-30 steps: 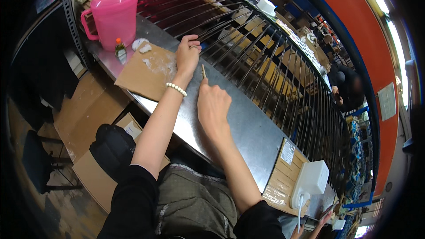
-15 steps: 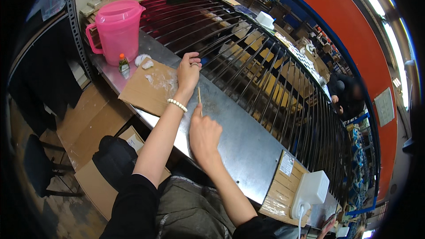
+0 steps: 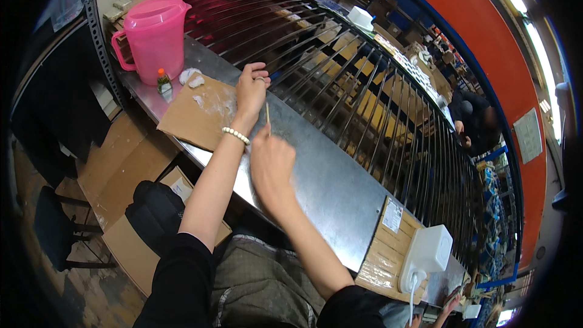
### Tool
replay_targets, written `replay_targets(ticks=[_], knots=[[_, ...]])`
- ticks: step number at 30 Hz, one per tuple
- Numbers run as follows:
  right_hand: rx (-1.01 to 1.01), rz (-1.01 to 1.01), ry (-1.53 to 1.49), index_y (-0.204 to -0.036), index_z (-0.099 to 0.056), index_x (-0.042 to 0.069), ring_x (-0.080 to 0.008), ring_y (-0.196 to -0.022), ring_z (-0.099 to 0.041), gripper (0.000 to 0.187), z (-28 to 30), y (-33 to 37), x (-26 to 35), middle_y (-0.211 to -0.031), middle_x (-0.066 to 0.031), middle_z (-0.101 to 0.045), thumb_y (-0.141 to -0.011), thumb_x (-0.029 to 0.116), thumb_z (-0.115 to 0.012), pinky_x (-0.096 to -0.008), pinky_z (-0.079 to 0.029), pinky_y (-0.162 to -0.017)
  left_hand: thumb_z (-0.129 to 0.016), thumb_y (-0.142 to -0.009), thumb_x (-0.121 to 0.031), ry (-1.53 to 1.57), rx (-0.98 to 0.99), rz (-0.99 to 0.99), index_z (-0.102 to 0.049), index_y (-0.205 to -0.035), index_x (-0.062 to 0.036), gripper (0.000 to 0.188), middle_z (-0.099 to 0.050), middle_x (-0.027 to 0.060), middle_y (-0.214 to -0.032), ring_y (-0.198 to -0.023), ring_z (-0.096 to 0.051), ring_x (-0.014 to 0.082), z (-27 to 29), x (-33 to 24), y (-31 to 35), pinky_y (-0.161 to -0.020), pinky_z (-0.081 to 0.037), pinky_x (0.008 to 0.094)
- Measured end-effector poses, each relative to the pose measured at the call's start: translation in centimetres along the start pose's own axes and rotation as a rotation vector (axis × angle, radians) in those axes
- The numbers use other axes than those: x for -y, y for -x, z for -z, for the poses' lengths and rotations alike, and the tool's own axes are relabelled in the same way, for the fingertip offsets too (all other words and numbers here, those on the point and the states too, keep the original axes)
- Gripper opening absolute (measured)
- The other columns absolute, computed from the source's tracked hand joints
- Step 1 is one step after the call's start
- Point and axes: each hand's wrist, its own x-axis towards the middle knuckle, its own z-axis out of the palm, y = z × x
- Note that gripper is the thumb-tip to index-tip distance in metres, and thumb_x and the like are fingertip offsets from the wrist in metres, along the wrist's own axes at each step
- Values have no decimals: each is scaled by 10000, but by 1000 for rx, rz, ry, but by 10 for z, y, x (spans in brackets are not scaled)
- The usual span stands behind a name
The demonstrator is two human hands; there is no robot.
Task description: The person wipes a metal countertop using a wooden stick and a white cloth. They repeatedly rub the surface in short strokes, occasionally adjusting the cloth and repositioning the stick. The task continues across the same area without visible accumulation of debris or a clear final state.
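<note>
1 apparent stick in right hand

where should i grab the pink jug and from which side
Probably by the loop handle, coming from your left. The pink jug stands upright with that loop sticking out to the left, opposite the spout. The small orange-capped bottle sits by its base at the front right, so the left looks freer.
</note>
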Motion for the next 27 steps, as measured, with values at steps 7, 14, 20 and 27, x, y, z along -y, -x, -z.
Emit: replay_targets(ticks=[7,14,20,27], knots=[[32,1,-41,-1206,-637,-81,-297,-555,-686,343,1,0,-9,-663,-167,-681,-898,54,-568,-375,-538,-485,-399,-901,59,-50,8,-20,-585,-1248,1,398,-660,141,-1118,-966,-651,177,1,-4,-2,-864,-540,292],[82,-3,90,-1206,-636,-81,-276,-552,-689,332,7,22,18,-650,-153,-682,-909,48,-564,-363,-530,-471,-418,-891,55,-25,-41,-49,-605,-1199,-9,366,-686,131,-1037,-893,-676,180,7,4,-4,-794,-554,291],[48,-16,153,-1189,-662,-66,-241,-565,-698,322,-4,2,11,-660,-126,-691,-902,56,-583,-338,-540,-473,-387,-891,71,6,-1,6,-583,-1240,0,406,-656,144,-1103,-952,-651,182,2,-7,2,-851,-546,295],[12,29,51,-1141,-665,-85,-247,-551,-693,271,-5,-4,-8,-659,-140,-691,-931,50,-559,-362,-528,-442,-384,-878,75,24,-4,-21,-579,-1255,-9,433,-652,144,-1114,-926,-653,184,1,-3,0,-832,-552,296]])
